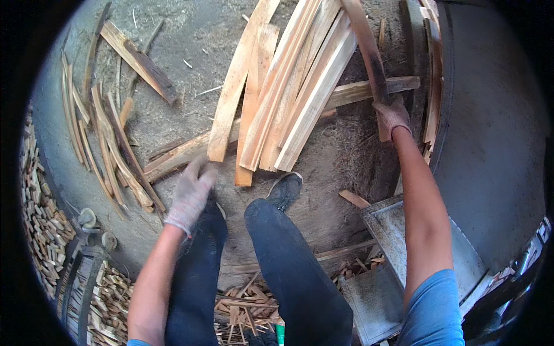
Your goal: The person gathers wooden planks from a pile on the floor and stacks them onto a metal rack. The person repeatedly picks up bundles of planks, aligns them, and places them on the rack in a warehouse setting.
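My right hand [393,119], in a pale work glove, is closed round the near end of a long wooden board [365,43]. The board is brown and darkens toward that end; it slants away to the far side. Its end lies over a crosswise timber [378,88]. My left hand [193,190], gloved too and a little blurred, has its fingers stretched out and nothing visible in them. It is beside the near end of a pale plank [234,98]. That plank belongs to a loose stack of sawn boards [288,86] lying across a log [184,154] on the ground.
Thin offcuts [109,144] and a short thick piece [138,60] lie at the left. Long slabs [433,75] line the right side. Near my right arm is a metal table-like stand [381,300]. Cut-wood heaps [43,213] and scraps [245,311] surround my legs [288,248].
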A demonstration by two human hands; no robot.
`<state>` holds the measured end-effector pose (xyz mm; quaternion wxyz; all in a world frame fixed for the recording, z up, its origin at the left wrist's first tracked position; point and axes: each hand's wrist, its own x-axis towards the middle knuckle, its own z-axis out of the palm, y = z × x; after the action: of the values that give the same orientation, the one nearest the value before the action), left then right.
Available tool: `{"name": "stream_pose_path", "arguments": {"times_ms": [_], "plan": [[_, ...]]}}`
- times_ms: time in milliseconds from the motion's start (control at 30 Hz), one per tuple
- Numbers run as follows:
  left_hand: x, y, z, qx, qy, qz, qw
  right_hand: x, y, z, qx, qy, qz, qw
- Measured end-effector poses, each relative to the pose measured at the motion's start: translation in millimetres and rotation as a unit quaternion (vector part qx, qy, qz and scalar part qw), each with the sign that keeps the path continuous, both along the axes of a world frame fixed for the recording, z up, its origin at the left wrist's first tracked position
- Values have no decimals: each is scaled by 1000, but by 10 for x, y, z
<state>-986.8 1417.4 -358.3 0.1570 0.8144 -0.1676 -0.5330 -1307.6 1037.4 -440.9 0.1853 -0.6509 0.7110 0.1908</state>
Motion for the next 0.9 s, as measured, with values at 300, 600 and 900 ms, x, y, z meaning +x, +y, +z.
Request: {"name": "stream_pose_path", "arguments": {"times_ms": [300,600,900], "plan": [[-325,-212,-141,-44,64,133,988,418,1209,667,225,-349,-140,899],[-984,-600,505,-48,199,52,977,562,2288,1607,281,-455,-361,764],[-874,-622,1080,-38,276,94,956,628,2633,2481,346,-389,-299,800]]}}
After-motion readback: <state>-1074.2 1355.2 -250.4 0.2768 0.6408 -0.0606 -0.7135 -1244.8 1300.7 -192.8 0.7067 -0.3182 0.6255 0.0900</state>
